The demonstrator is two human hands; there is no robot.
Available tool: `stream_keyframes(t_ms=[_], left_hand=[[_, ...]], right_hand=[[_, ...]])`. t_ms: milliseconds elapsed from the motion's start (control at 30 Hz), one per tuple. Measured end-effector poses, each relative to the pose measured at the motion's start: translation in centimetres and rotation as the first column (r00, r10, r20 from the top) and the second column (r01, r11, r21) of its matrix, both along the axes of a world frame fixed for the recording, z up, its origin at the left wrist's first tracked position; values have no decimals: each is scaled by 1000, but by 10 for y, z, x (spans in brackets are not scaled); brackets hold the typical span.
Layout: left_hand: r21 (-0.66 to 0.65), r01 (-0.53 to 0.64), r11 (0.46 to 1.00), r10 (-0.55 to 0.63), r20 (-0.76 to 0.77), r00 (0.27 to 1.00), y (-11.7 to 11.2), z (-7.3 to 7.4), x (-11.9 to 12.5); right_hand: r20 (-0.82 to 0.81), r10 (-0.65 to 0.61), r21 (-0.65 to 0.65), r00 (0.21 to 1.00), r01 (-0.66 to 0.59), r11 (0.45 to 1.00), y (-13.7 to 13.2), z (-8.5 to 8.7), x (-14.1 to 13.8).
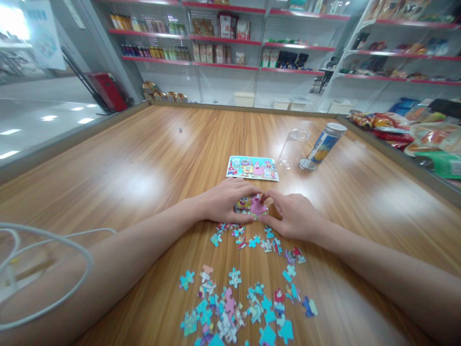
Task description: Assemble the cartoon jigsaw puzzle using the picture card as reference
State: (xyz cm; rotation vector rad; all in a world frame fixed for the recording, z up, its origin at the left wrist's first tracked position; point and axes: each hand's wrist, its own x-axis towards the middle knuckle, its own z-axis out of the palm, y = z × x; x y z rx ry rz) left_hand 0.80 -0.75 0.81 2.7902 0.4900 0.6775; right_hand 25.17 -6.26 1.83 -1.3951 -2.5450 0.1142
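Observation:
A joined section of jigsaw puzzle [258,206], with a yellow and a pink cartoon figure, lies on the wooden table between my hands. My left hand [225,201] curves around its left side, with the thumb along the near edge and the fingers at the far edge. On the right, my right hand [295,214] grips the section's edge between thumb and bent fingers. Part of the section is hidden under the left hand. Just beyond it lies a picture card [252,169] of cartoon figures. Loose puzzle pieces [235,278], mostly light blue, are scattered on the near side.
A clear jar [293,146] stands at the back right, beside a blue can [326,144] and a round metal lid [307,165]. White cable [81,283] loops over the left forearm. Snack bags [382,127] lie past the table's right edge; shelves [226,41] stand behind.

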Motion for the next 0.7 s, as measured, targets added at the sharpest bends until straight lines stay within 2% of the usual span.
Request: stream_keyframes(t_ms=[433, 700], left_hand=[[1, 6, 1000, -6, 34, 999, 1, -2, 0], [-4, -12, 1000, 12, -12, 1000, 0, -3, -1]], right_hand=[[17, -14, -13, 1000, 14, 1000, 0, -1, 0], [28, -23, -16, 999, 24, 1000, 0, 0, -1]])
